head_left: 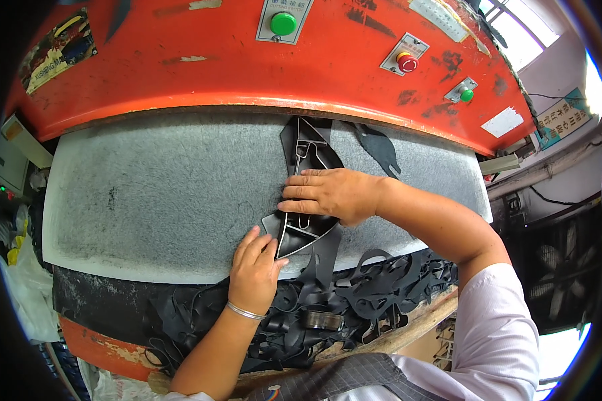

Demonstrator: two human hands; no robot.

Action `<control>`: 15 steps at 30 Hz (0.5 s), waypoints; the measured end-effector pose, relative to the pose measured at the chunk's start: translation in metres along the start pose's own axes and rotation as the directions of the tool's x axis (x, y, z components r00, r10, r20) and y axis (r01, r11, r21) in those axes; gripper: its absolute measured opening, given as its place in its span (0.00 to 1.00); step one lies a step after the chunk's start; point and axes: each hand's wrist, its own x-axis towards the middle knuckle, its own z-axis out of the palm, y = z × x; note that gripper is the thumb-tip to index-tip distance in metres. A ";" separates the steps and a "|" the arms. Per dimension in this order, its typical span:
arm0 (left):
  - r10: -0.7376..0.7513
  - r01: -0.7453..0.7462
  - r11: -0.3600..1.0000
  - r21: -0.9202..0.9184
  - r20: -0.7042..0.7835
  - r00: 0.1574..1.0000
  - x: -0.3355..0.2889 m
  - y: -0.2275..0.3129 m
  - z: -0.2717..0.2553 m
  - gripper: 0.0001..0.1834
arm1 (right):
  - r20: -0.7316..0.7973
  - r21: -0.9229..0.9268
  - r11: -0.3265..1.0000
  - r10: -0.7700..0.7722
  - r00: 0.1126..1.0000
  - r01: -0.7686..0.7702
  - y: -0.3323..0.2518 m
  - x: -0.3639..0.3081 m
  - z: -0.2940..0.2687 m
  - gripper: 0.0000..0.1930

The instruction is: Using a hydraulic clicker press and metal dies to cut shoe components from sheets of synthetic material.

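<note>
A steel-walled cutting die (301,230), long and pointed at its far end, stands on a piece of black sheet material (325,257) that looks like leather. Across the die's middle lies my right hand (331,194), its fingers closed over the left wall; the thumb is hidden. At the near left corner, my left hand (253,267) has its fingers stretched out and apart, touching the die's edge and the sheet beside it. Both rest on a worn grey cutting board (160,194). Another black offcut (378,147) lies beyond my right hand.
A red press beam (201,73) spans the far side, with a green button (283,24), a red stop button (407,63) and a smaller green button (467,95). Black scraps (374,294) heap along the board's near edge, around a small metal die (324,320).
</note>
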 end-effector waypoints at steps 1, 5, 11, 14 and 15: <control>-0.012 0.012 1.000 0.003 0.004 1.000 0.001 0.002 -0.002 0.20 | 0.007 -0.001 1.000 0.014 1.000 -0.014 0.000 -0.001 -0.001 0.52; -0.014 0.014 1.000 0.013 0.007 1.000 0.006 0.004 0.001 0.17 | -0.136 -0.184 0.980 0.054 0.989 -0.078 0.000 -0.016 0.008 0.52; 0.011 -0.011 1.000 0.018 0.030 0.999 0.006 0.000 -0.006 0.15 | -0.294 0.681 0.575 0.781 0.551 -0.453 -0.030 -0.073 0.064 0.58; 0.008 -0.010 0.999 0.040 0.053 0.999 0.010 -0.003 -0.016 0.14 | -0.217 0.798 0.456 0.827 0.518 -0.394 -0.039 -0.060 0.079 0.54; -0.004 0.000 0.998 0.065 0.059 0.998 0.010 -0.003 -0.019 0.13 | -0.277 0.752 0.527 0.798 0.535 -0.397 -0.040 -0.055 0.080 0.47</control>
